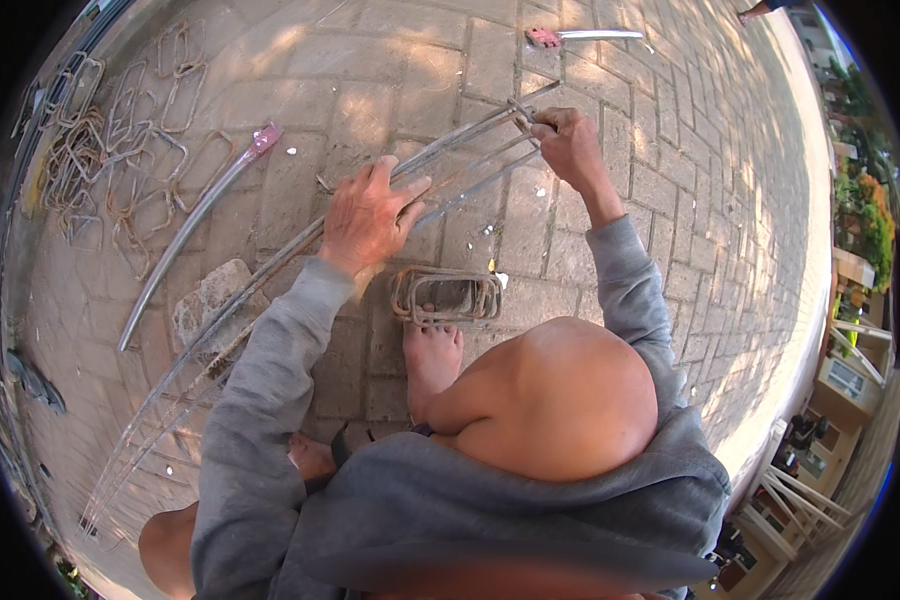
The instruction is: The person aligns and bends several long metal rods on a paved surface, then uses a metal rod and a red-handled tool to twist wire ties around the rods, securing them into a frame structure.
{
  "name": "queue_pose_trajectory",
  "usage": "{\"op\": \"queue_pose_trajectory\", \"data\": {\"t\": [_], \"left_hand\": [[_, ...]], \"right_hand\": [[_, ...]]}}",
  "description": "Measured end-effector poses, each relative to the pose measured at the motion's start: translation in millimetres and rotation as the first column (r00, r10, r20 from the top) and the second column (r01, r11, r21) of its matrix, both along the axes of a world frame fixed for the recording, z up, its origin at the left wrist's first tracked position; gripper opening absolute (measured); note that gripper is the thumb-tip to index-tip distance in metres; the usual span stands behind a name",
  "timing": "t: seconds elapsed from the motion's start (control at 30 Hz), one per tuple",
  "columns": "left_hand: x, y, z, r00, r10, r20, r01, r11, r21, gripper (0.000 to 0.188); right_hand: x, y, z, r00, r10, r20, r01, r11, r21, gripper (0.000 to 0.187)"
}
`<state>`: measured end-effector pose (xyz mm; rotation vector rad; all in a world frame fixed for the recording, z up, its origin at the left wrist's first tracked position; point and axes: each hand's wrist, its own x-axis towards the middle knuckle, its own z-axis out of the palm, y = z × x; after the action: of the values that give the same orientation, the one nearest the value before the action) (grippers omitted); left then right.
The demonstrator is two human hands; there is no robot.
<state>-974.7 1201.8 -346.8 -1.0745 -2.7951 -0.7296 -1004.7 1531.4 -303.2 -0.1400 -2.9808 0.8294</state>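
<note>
Long steel reinforcing bars run slantwise from the lower left to the upper middle, raised above the paving. My left hand is closed over the upper bars, its thumb toward the right. Close to their far ends, my right hand pinches a thin dark metal piece against the bars; its exact kind is hidden by the fingers. Several rectangular steel stirrups stand bunched together by the toes of my bare foot, below and between the hands.
Loose stirrups lie heaped at the upper left. A curved silver tube with a pink end lies nearby, and a similar pink-ended piece lies at the top. Under the bars sits a rough stone block. Sandals are far left.
</note>
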Motion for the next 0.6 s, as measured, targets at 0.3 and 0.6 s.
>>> {"op": "queue_pose_trajectory", "data": {"t": [0.3,0.6], "left_hand": [[29,-22,39,0.984,0.082,-0.159,-0.012,0.917,0.399,0.059],[53,-58,22,0.958,0.237,-0.16,-0.114,0.83,0.546,0.03]], "right_hand": [[64,-81,9,0.935,0.354,0.025,-0.309,0.847,-0.434,0.022],[167,-118,-34,0.843,0.503,0.191,-0.527,0.844,0.099,0.028]]}}
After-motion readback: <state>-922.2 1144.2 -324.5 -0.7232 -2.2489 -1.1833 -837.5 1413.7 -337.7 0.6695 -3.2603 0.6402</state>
